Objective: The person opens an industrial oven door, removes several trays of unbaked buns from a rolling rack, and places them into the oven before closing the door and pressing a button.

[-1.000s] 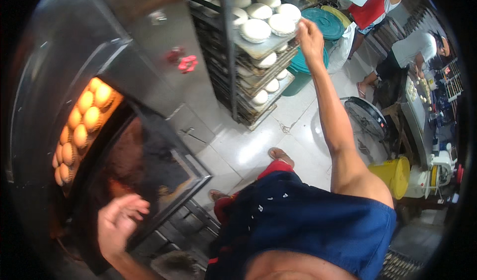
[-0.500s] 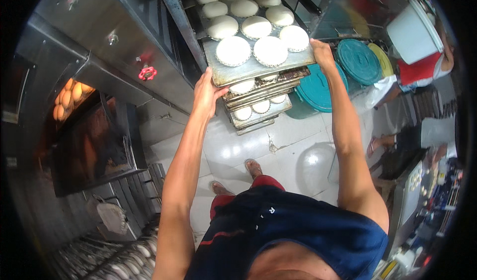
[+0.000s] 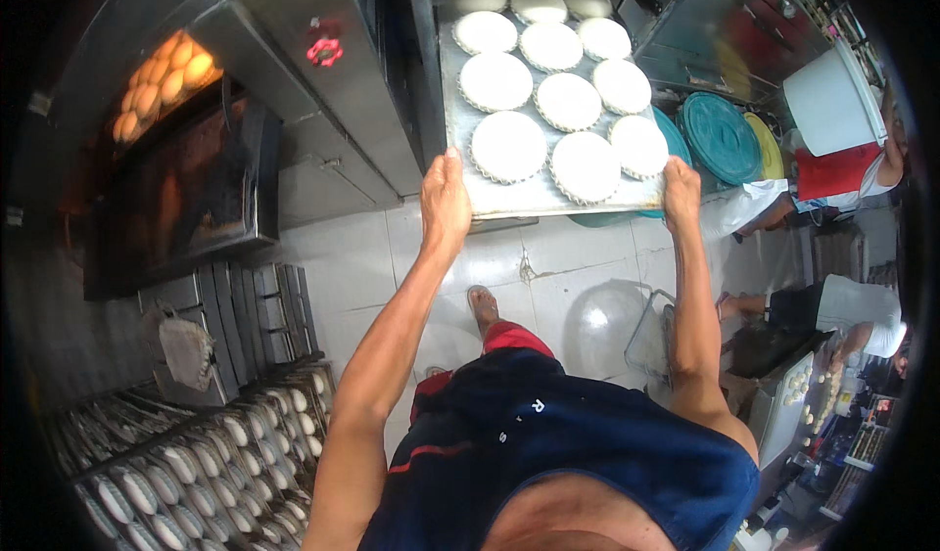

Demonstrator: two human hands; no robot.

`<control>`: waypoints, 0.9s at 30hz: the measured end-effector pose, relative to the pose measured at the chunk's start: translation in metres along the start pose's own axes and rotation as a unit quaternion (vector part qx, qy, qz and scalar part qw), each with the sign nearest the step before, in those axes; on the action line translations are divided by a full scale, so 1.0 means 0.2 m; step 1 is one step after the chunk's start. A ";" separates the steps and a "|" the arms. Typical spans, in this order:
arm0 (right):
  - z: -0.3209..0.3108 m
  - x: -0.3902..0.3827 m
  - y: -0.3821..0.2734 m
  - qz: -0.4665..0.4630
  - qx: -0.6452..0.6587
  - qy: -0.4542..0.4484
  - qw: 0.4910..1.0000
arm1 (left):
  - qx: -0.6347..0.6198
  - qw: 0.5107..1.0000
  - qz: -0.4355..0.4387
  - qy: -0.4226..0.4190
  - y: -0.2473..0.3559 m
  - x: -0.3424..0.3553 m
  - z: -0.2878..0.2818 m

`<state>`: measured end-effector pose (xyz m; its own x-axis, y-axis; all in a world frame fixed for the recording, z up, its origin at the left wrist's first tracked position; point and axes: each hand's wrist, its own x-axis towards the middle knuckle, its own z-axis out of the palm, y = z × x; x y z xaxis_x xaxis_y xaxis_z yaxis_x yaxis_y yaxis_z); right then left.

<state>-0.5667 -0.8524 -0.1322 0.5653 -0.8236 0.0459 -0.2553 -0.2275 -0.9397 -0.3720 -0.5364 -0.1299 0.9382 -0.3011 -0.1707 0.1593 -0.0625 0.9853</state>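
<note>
A metal tray (image 3: 529, 206) carrying several pale rounds of dough (image 3: 569, 101) in fluted paper cups spans the upper middle, partly out of a dark rack (image 3: 422, 62). My left hand (image 3: 446, 204) grips its near-left side, and my right hand (image 3: 682, 191) holds the near-right corner, fingers curled round the edge.
At left are an open oven (image 3: 186, 189) with browned buns (image 3: 171, 73), a red valve (image 3: 323, 52) and racked dough pieces (image 3: 196, 453). Lidded bins (image 3: 720, 135) stand right of the tray. A person with a white container (image 3: 832, 96) and a co-worker (image 3: 852, 311) at a worktable (image 3: 783, 404) are at right.
My left hand came up from beside the oven onto the tray. Both hands have since drawn the tray outward and downward in view, showing more of it.
</note>
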 end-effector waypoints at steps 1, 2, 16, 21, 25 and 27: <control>-0.04 -0.10 0.01 0.000 -0.001 0.007 1.000 | -0.001 1.000 0.004 -0.005 -0.01 -0.09 -0.03; -0.08 -0.21 0.01 0.001 -0.002 0.014 1.000 | 0.028 0.999 -0.013 -0.017 -0.03 -0.18 -0.06; -0.52 -1.38 -0.38 -0.082 -0.051 -0.039 0.995 | 0.057 0.998 0.022 -0.003 0.17 -1.37 -0.58; -0.41 -1.57 -0.66 -0.094 0.024 -0.143 0.985 | 0.057 0.992 0.070 0.092 0.35 -1.67 -0.87; -0.03 -1.64 -0.88 -0.165 0.022 -0.199 0.966 | 0.035 0.981 0.085 0.169 0.44 -1.77 -1.25; 0.22 -1.63 -0.98 -0.197 0.021 -0.239 0.951 | 0.032 0.970 0.089 0.223 0.45 -1.75 -1.43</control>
<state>-0.6670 -0.5163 0.0229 0.9049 -0.3462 0.2476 0.0759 -0.4412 -0.8942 -0.5987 -0.1648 0.0226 0.9910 0.1279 0.0385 -0.0244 -0.1095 0.9937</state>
